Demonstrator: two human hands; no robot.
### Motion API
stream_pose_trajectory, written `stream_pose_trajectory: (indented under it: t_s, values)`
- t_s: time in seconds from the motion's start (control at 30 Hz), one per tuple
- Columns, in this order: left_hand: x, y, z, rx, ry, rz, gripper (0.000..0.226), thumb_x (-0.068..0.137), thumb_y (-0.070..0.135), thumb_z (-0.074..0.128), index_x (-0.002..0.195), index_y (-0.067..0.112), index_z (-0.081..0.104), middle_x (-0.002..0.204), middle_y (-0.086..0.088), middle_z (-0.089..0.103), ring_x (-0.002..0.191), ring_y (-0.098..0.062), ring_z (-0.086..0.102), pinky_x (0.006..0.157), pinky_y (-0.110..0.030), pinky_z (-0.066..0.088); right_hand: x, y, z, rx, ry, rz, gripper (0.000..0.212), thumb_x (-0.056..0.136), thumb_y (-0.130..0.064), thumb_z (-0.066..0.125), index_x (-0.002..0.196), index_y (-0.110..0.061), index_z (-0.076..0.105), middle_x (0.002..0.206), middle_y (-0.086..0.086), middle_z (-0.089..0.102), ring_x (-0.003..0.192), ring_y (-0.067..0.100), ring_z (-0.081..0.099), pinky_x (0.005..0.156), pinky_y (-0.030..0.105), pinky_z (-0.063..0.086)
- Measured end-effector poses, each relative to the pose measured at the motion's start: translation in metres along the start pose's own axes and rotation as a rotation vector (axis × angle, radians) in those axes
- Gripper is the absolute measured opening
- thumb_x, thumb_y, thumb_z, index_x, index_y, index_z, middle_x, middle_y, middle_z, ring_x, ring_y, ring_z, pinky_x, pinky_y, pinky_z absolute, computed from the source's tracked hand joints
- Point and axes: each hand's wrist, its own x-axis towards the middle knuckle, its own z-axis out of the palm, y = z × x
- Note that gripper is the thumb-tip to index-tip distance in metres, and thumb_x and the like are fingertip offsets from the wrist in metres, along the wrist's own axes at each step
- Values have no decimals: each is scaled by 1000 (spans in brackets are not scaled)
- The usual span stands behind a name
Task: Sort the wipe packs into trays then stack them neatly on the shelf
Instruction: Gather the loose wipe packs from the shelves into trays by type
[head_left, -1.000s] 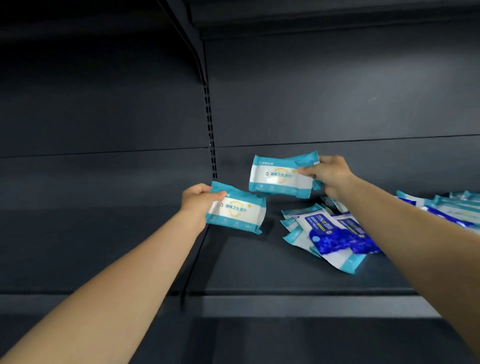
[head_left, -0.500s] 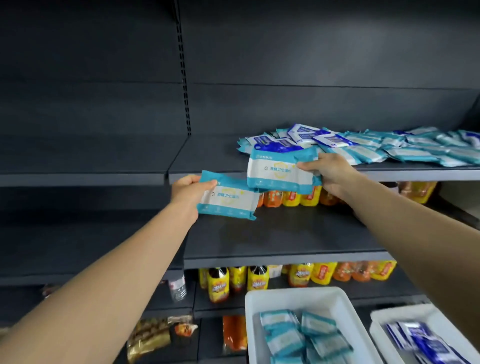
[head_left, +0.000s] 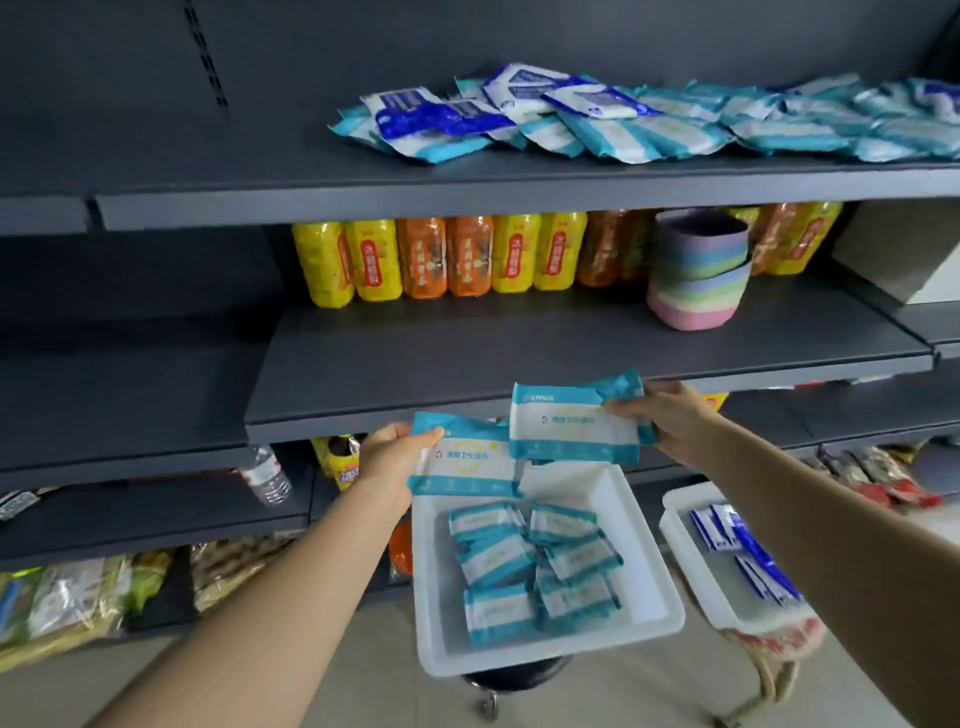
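Both hands have come down from the top shelf (head_left: 467, 192). The left hand (head_left: 387, 460) is pinching a teal wipe pack (head_left: 467, 462), the right hand (head_left: 670, 418) another teal pack (head_left: 571, 426), each grip hovering directly above the white tray (head_left: 649, 545) of matching teal packs, so drop-off looks imminent. Right of the grips sits the blue-pack tray (head_left: 691, 561); above them, dark store shelving.

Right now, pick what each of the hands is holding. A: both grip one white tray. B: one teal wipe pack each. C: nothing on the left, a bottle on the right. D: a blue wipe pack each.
B: the left hand grips a teal wipe pack and the right hand grips another teal pack, both above the white tray of teal packs.
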Motion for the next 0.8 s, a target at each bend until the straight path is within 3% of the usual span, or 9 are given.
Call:
stream_pose_trajectory:
  t_s: [0.1, 0.2, 0.33, 0.53, 0.6, 0.7, 0.8]
  values:
    - [29, -48, 22, 3, 34, -87, 18, 72, 1, 77, 78, 9, 62, 91, -14, 68, 81, -29, 65, 81, -46, 55, 44, 41, -23, -10, -16, 74, 18, 78, 9, 67, 96, 5, 64, 95, 18, 68, 67, 24, 70, 55, 32, 59]
    - [59, -98, 39, 4, 59, -179, 16, 75, 1, 75, 79, 8, 61, 92, -16, 66, 78, -28, 63, 79, -46, 53, 86, 87, -41, -32, -23, 156, 15, 78, 8, 67, 92, 4, 64, 99, 18, 67, 81, 29, 66, 68, 38, 59]
    - [96, -168, 49, 43, 126, -271, 15, 76, 6, 76, 81, 7, 61, 96, -17, 65, 89, -32, 62, 84, -48, 53, 130, 160, -54, -93, 20, 251, 15, 76, 9, 69, 87, 0, 67, 90, 18, 68, 79, 32, 65, 69, 43, 58]
    - [142, -262, 49, 36, 214, -390, 14, 80, 6, 72, 79, 9, 58, 89, -16, 64, 74, -28, 61, 62, -33, 52, 176, 259, -58, -168, 38, 373, 13, 77, 10, 68, 80, -2, 67, 75, 10, 69, 66, 25, 64, 70, 41, 56]
    - [159, -283, 47, 15, 220, -412, 13, 79, 7, 73, 85, 7, 61, 95, -20, 66, 80, -33, 64, 66, -38, 54, 192, 281, -56, -178, 50, 390, 12, 79, 9, 67, 80, -3, 67, 73, 9, 69, 64, 23, 64, 69, 40, 56]
    - [186, -306, 43, -2, 200, -442, 32, 78, 11, 73, 106, 0, 63, 107, -23, 66, 94, -39, 65, 76, -48, 55, 215, 305, -53, -190, 57, 412, 9, 79, 5, 68, 83, -3, 69, 83, 18, 69, 72, 30, 65, 77, 48, 56]
    - [206, -324, 38, -29, 188, -456, 40, 79, 12, 73, 115, 0, 62, 113, -25, 65, 93, -37, 66, 74, -44, 56, 230, 322, -49, -257, 28, 393, 4, 79, -3, 70, 81, -6, 70, 92, 29, 67, 77, 32, 62, 81, 56, 53]
